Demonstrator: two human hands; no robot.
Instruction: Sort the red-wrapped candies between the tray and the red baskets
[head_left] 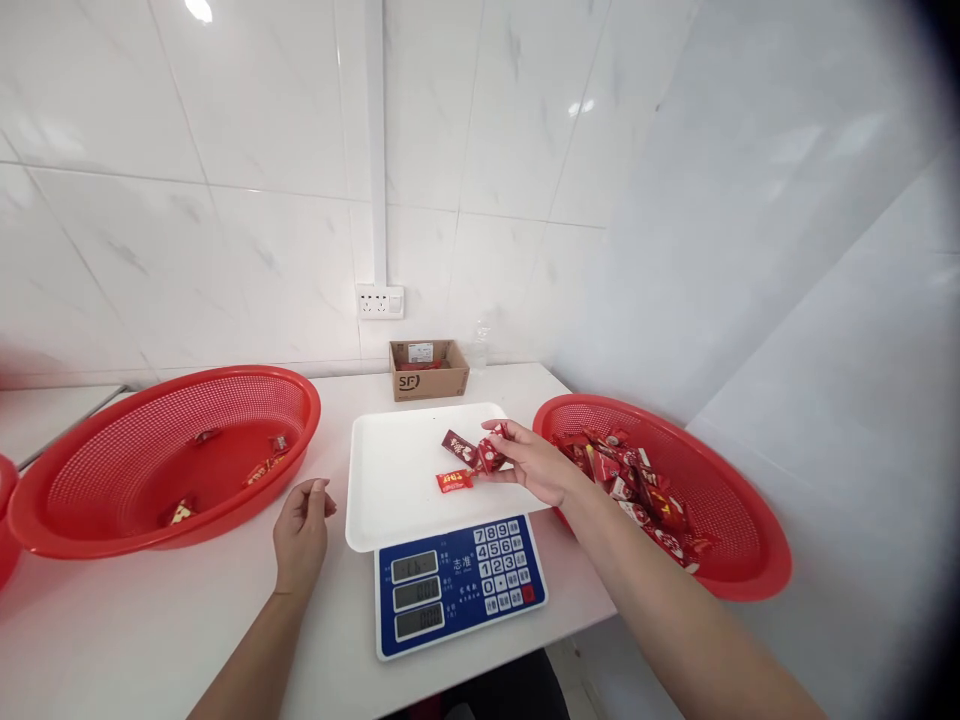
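My right hand [529,462] is over the white weighing tray [390,470], its fingers closed around red wrapped candies [491,452]. A dark red wrapped candy [460,447] and a bright red one with yellow print [454,481] show at its fingertips, over the tray; whether they are held or lie on it I cannot tell. Left of the tray, my left hand [302,530] is closed with the fingers curled in; what they hold, if anything, is hidden. Below the tray is the scale's blue keypad panel [461,585] with three small displays.
A red basket [750,520] on the right holds many wrapped candies. Another red basket [172,440] on the left has several candies in its bottom. Behind the tray stands a small cardboard box [429,382], with a clear plastic item beside it. A socket [381,302] is on the tiled wall.
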